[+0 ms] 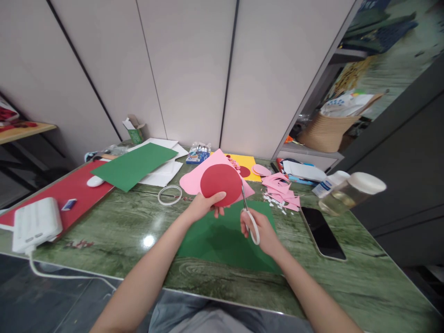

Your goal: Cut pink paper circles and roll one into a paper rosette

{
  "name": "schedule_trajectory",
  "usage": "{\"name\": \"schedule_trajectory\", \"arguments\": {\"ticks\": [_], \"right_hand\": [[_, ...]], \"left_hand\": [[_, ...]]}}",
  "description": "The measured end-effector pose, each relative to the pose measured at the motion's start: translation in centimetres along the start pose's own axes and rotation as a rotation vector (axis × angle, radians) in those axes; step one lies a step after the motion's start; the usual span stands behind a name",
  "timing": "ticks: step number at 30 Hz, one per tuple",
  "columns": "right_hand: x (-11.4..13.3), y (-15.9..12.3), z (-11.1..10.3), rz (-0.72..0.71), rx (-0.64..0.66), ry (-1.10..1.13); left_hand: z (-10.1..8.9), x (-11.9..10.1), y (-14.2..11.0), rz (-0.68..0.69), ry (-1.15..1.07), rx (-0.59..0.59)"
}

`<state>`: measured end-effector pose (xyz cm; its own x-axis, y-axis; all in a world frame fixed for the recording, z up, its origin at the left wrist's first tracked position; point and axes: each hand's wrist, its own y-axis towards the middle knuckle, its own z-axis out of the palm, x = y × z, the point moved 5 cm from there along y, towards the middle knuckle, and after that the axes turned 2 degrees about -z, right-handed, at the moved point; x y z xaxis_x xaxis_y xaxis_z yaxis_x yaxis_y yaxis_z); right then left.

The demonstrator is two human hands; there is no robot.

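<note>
Green marbled table [347, 282] being seen nearest. Scissors [254, 227] being gripped by right hand [258, 230], blades at edge of red paper circle [220, 182]; circle being pinched in left hand [210, 206] above green sheet [225, 240]. Pink paper [190, 178] being seen beyond.

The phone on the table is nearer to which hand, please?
Right: the right hand, gripping scissors, is left of the phone; the left hand, holding a red circle, is farther left.

Matt red paper disc [220, 182]; glossy green-grained table [132, 245]; woven, ridged basket [328, 132].
</note>
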<state>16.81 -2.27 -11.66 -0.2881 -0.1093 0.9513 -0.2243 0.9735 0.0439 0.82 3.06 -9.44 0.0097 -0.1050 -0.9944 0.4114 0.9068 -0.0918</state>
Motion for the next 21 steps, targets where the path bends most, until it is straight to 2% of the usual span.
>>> {"name": "schedule_trajectory", "arguments": {"ticks": [8,21], "right_hand": [[0.43,-0.07,0.07,-0.003,0.022,-0.023],[-0.27,0.08,0.07,0.036,0.009,-0.014]], "left_hand": [[-0.50,0.12,0.28,0.031,-0.071,-0.017],[-0.94,0.31,0.44,0.029,-0.065,-0.016]]}}
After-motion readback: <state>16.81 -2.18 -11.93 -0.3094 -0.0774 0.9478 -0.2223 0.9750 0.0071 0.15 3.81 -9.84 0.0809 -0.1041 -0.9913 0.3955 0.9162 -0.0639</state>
